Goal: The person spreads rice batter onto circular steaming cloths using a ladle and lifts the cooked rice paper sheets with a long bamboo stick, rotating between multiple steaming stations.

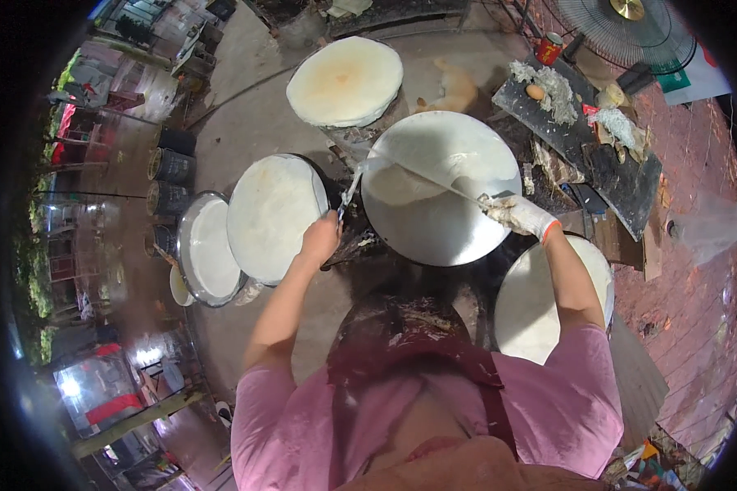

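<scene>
A large round metal griddle (pixel 442 236) stands before me, with a pale wet patch of batter (pixel 405 184) on its far left part. My bare left hand (pixel 322 238) grips the handle of a whitish metal tool (pixel 349 195), whose far end is at the griddle's left rim. My right hand (pixel 519 213), in a white knit glove with an orange cuff, is closed over the griddle's right side. A thin straight edge (pixel 436 183) runs from the tool to the glove; whether it is a blade or a sheet's edge, I cannot tell. The gloved fingertips look soiled.
Stacked thin round flatbreads (pixel 276 218) lie left, another stack (pixel 344 80) beyond, and a pale round (pixel 543 301) at lower right. A basin of white batter (pixel 212 248) stands far left. An orange animal (pixel 457 89) lies beyond the griddle. A board (pixel 620 178), can (pixel 548 49) and fan (pixel 626 27) are right.
</scene>
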### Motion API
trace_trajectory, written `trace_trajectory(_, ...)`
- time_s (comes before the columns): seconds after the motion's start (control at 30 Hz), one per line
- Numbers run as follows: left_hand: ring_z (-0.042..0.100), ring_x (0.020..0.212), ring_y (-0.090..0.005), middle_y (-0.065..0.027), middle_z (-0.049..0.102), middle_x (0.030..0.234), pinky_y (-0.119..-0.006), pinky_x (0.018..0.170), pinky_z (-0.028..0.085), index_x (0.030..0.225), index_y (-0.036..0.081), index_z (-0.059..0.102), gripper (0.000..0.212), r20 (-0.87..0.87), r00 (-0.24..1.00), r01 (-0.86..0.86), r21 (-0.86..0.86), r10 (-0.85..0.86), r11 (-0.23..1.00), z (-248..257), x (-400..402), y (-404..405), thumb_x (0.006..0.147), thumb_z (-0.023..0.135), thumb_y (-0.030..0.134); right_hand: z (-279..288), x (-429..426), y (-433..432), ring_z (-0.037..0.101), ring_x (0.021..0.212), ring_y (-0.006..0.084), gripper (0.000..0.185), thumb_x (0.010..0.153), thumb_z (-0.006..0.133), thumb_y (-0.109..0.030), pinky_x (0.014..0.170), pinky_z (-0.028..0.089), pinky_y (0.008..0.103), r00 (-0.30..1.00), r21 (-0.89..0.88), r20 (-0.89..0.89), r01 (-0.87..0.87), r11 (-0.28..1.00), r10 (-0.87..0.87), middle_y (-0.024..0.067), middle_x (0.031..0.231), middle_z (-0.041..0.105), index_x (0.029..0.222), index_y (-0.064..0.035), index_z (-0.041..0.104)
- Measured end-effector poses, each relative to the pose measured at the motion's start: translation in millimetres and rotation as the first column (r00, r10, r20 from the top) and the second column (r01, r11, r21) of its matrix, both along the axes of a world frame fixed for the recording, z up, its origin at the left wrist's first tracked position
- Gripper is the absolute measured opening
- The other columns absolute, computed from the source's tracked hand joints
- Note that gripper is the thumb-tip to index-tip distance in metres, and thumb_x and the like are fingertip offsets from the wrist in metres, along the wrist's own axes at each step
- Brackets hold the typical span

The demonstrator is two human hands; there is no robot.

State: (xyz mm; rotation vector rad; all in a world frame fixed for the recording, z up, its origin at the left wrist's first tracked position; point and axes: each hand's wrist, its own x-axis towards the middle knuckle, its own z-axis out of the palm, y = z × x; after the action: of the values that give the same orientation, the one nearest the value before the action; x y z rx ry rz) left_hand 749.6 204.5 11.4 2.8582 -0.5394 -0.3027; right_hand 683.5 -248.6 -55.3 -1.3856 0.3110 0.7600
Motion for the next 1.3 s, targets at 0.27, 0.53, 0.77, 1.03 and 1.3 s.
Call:
trace_trajectory(0.27, 0.060, 0.071, -0.0439, -0.0227, 0.062, 0.076, -0.055, 0.061, 0.046, 0.093, 0.003, 0.049, 0.018, -0.294, 0.952, 0.103, 0.032, -0.089, 0.994, 2, -98, 43, 0.091, 0.042, 0.019, 60, -134, 45, 0.056, 0.071, 0.0059, 0.038, 0.081, 0.066, -0.005, 0.057, 0.046, 0.0169, 0.972, -0.020, -0.044, 0.229, 0.973, -0.230, -0.0010, 0.090, 0.061, 0.117, -0.0006, 0.055)
trace_trajectory(0.53, 0.056, 0.063, -0.0308, -0.0183, 0.057, 0.070, -0.042, 0.055, 0.042, 0.094, 0.002, 0.051, 0.016, -0.155, 0.959, 0.120, -0.539, -0.239, 0.834, 48, -54, 66, 0.091, 0.055, 0.018, 46, -113, 250, 0.042, 0.046, 0.0065, 0.028, 0.087, 0.062, -0.032, 0.041, 0.035, 0.0208, 0.731, 0.316, -0.242, 0.682, 0.660, -0.639, -0.0044, 0.061, 0.048, 0.104, -0.0100, 0.058)
trace_trajectory(0.77, 0.043, 0.048, -0.0053, 0.0025, 0.051, 0.065, -0.023, 0.044, 0.032, 0.090, 0.005, 0.056, 0.013, -0.465, 0.885, -0.402, -0.782, -0.017, 0.476, 68, -20, 127, 0.094, 0.053, 0.017, -15, -8, 387, 0.061, 0.079, 0.0236, 0.034, 0.091, 0.052, -0.033, 0.073, 0.047, 0.0343, 0.583, -0.436, 0.432, 0.803, 0.407, -0.688, 0.0110, 0.089, 0.065, 0.110, -0.0052, 0.058)
trace_trajectory(1.03, 0.055, 0.070, -0.0170, -0.0121, 0.060, 0.075, -0.033, 0.063, 0.044, 0.090, -0.004, 0.055, 0.016, -0.308, 0.949, -0.290, -0.773, 0.067, 0.564, -5, -43, 198, 0.091, 0.055, 0.012, -3, -80, 337, 0.046, 0.050, 0.0107, 0.033, 0.090, 0.054, -0.037, 0.046, 0.037, 0.0281, 0.330, -0.438, 0.137, 0.866, 0.242, -0.934, 0.0006, 0.059, 0.050, 0.086, -0.0043, 0.058)
trace_trajectory(1.3, 0.052, 0.061, -0.0167, -0.0072, 0.052, 0.066, -0.031, 0.057, 0.042, 0.082, -0.002, 0.053, 0.018, -0.368, 0.913, -0.398, -0.705, 0.176, 0.588, 19, -73, 167, 0.091, 0.055, 0.013, 7, -107, 332, 0.059, 0.083, 0.0445, 0.032, 0.091, 0.045, -0.038, 0.072, 0.045, 0.0522, 0.860, -0.815, 0.246, 0.433, 0.384, -0.447, 0.0259, 0.088, 0.062, 0.101, -0.0078, 0.050)
